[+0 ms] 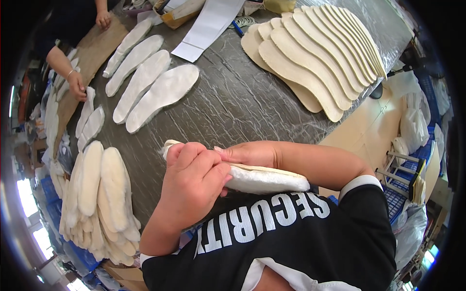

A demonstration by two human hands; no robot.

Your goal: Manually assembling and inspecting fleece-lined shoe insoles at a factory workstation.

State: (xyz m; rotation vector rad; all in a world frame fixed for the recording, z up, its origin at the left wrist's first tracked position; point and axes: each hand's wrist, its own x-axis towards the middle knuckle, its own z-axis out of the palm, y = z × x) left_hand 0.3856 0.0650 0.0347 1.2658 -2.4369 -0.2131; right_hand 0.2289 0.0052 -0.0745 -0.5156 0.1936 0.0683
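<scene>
Close to my chest I hold one fleece-lined insole (264, 179), white and fluffy with a tan edge. My left hand (194, 182) is curled over its left end with the fingers pressing on it. My right hand (250, 154) grips the same insole from behind, fingertips meeting the left hand near the toe tip (167, 144). The insole lies roughly level above the grey, plastic-covered table (228, 102).
A fanned stack of tan insoles (310, 58) lies at the far right. Several white insoles (150, 87) lie in a row at the far left, a pile of fleece insoles (99, 199) at my left. Another person's hands (76, 86) work across the table beside brown board.
</scene>
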